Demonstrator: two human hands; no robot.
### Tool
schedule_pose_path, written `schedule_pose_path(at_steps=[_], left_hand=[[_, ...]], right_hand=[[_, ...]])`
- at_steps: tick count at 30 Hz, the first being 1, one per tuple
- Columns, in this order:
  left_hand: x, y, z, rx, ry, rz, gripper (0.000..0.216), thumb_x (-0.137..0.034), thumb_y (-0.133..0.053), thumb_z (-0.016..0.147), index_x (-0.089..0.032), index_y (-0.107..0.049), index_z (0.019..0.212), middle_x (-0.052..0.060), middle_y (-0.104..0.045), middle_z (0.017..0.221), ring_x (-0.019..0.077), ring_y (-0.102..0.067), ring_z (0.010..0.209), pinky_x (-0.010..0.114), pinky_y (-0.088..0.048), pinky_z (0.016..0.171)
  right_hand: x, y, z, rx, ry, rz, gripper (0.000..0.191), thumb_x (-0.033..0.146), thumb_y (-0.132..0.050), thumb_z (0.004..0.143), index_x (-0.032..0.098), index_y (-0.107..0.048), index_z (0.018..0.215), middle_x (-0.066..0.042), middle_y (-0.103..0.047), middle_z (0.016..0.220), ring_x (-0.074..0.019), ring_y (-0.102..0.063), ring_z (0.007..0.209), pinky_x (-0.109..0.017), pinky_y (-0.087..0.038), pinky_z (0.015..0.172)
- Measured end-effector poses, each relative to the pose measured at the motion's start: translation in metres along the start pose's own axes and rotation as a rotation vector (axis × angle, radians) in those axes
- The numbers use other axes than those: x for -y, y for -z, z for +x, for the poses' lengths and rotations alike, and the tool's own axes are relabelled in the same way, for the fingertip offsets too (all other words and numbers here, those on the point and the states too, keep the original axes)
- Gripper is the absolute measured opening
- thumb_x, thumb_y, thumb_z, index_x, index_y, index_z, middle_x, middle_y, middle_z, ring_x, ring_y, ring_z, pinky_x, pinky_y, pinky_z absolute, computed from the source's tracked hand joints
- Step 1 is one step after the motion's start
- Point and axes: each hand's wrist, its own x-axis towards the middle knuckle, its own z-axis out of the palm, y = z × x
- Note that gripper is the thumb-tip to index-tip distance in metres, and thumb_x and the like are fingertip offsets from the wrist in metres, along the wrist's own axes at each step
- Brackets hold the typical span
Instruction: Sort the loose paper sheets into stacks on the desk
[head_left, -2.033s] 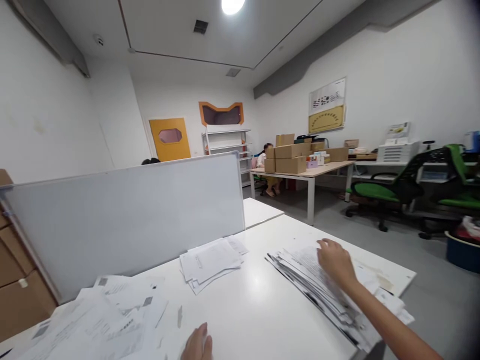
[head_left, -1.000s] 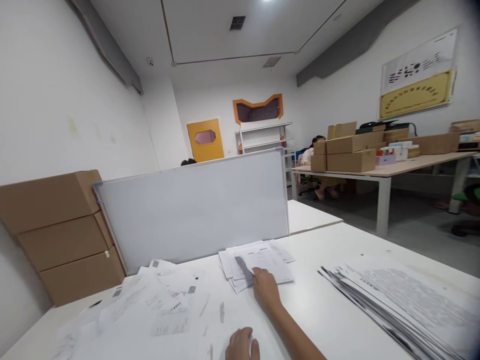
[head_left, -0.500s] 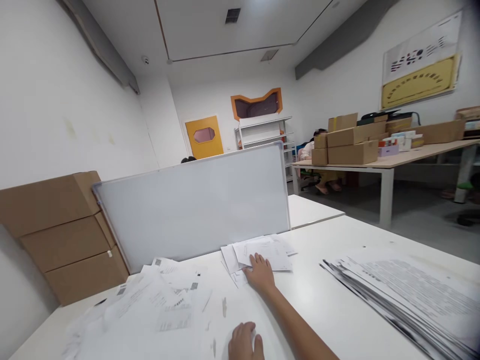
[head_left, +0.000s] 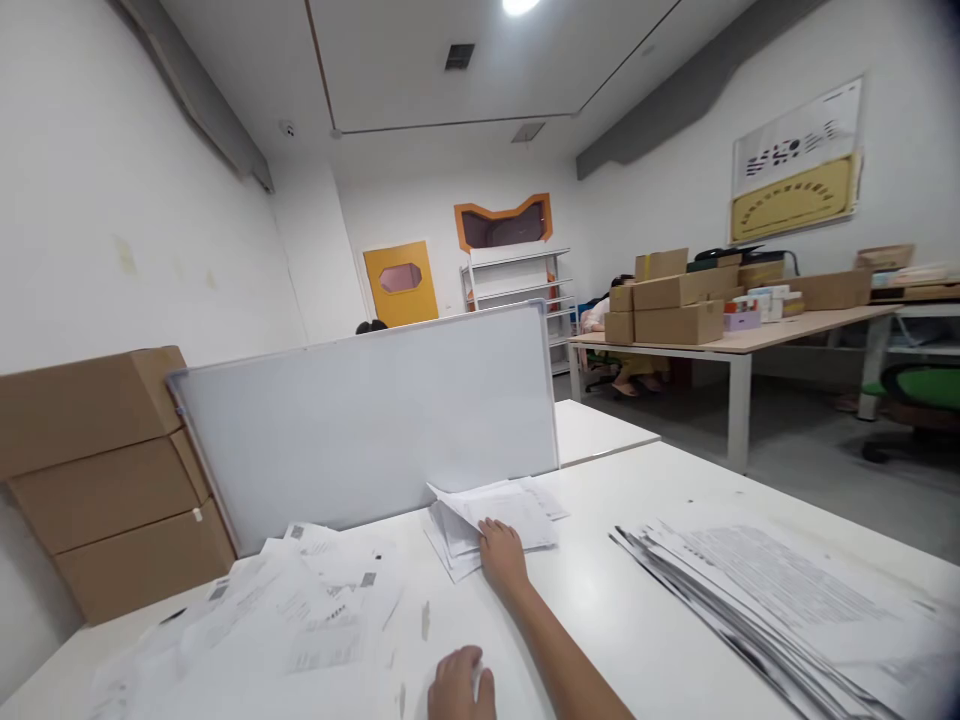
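Note:
A small pile of white paper sheets lies at the foot of the whiteboard. My right hand is at its near edge, its fingers closed over the top sheet, whose left side is bent up off the pile. The thumb is hidden. Close to the bottom edge of the view, my left hand rests palm down on the white table, thumb apart from loosely bent fingers, holding nothing. Left of it spreads a loose heap of printed papers.
A whiteboard stands upright across the table. Stacked cardboard boxes are at the left. A thick stack of printed sheets lies at the right. Beyond, another table bears boxes, and a person sits behind it.
My right hand's fingers have drawn together on the top sheet, and its left side has lifted. The left hand stays on the table. The view has shifted slightly right and up.

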Motion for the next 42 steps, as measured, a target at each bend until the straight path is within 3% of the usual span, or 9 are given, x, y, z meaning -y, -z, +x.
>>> schedule_pose_path(at_steps=[5,11,17,22,28,31,34,39,42], left_hand=[[-0.005,0.002,-0.003,-0.004,0.043,-0.016,0.036,-0.023,-0.039,0.083,-0.016,-0.060,0.111,0.008,-0.063,0.119,0.0178,-0.051,0.116,0.027,-0.032,0.100],[-0.009,0.006,-0.009,-0.019,0.024,-0.044,0.034,-0.024,-0.038,0.085,-0.017,-0.061,0.109,0.008,-0.063,0.117,0.0185,-0.051,0.114,0.028,-0.032,0.099],[-0.013,0.008,-0.012,-0.039,0.018,-0.064,0.031,-0.022,-0.041,0.082,-0.016,-0.062,0.104,0.010,-0.064,0.113,0.0201,-0.053,0.111,0.030,-0.033,0.097],[-0.013,0.007,-0.016,-0.060,0.010,-0.110,0.032,-0.022,-0.041,0.082,-0.015,-0.062,0.104,0.010,-0.064,0.111,0.0199,-0.053,0.109,0.030,-0.034,0.096],[-0.011,0.003,-0.017,-0.141,0.011,-0.285,0.025,-0.024,-0.048,0.078,-0.016,-0.065,0.095,0.011,-0.065,0.103,0.0233,-0.053,0.105,0.033,-0.033,0.097],[-0.011,0.002,-0.015,-0.172,0.052,-0.471,0.021,-0.028,-0.056,0.074,-0.018,-0.066,0.090,0.010,-0.066,0.096,0.0265,-0.053,0.105,0.038,-0.031,0.100],[-0.009,0.004,-0.013,-0.186,0.103,-0.732,0.023,-0.038,-0.057,0.076,-0.019,-0.066,0.086,0.009,-0.068,0.091,0.0275,-0.054,0.106,0.041,-0.029,0.104],[-0.002,0.016,-0.014,-0.217,0.162,-1.218,0.057,-0.059,-0.027,0.087,-0.018,-0.062,0.105,0.009,-0.070,0.098,0.0246,-0.061,0.102,0.042,-0.041,0.098],[0.003,0.026,-0.013,-0.192,0.210,-1.438,0.068,-0.062,-0.018,0.087,-0.015,-0.061,0.112,0.013,-0.071,0.099,0.0285,-0.061,0.106,0.046,-0.046,0.095]], right_hand=[[0.002,0.000,-0.006,0.054,0.078,-0.015,0.044,0.020,-0.035,0.088,0.016,-0.055,0.128,-0.009,-0.051,0.138,-0.0236,-0.041,0.129,-0.037,-0.025,0.107],[0.008,0.001,-0.001,0.027,0.065,-0.066,0.042,0.024,-0.031,0.093,0.012,-0.055,0.124,-0.014,-0.051,0.136,-0.0256,-0.042,0.127,-0.040,-0.027,0.103],[0.016,0.005,0.004,0.040,0.103,-0.105,0.029,0.014,-0.037,0.089,0.012,-0.063,0.104,-0.016,-0.064,0.111,-0.0253,-0.056,0.108,-0.036,-0.038,0.087],[0.023,0.001,0.005,0.054,0.153,-0.098,0.028,0.002,-0.039,0.082,0.012,-0.060,0.098,-0.015,-0.066,0.095,-0.0221,-0.062,0.090,-0.031,-0.041,0.074],[0.018,0.011,-0.002,-0.055,0.242,0.001,0.025,0.008,-0.042,0.082,0.014,-0.058,0.100,-0.014,-0.065,0.100,-0.0243,-0.059,0.096,-0.032,-0.043,0.080],[0.016,0.020,-0.023,-0.115,0.305,0.084,0.032,0.010,-0.040,0.081,0.014,-0.057,0.108,-0.013,-0.064,0.107,-0.0233,-0.057,0.102,-0.033,-0.043,0.088],[0.015,0.030,-0.068,-0.156,0.381,0.172,0.035,0.014,-0.037,0.082,0.014,-0.057,0.110,-0.013,-0.065,0.109,-0.0225,-0.057,0.105,-0.035,-0.044,0.092],[0.016,0.053,-0.160,-0.180,0.553,0.283,0.032,0.025,-0.038,0.085,0.021,-0.060,0.107,-0.011,-0.069,0.104,-0.0240,-0.062,0.101,-0.040,-0.048,0.087],[0.025,0.062,-0.184,-0.074,0.754,0.296,0.034,0.018,-0.040,0.083,0.023,-0.060,0.110,-0.010,-0.069,0.109,-0.0237,-0.061,0.104,-0.039,-0.049,0.086]])
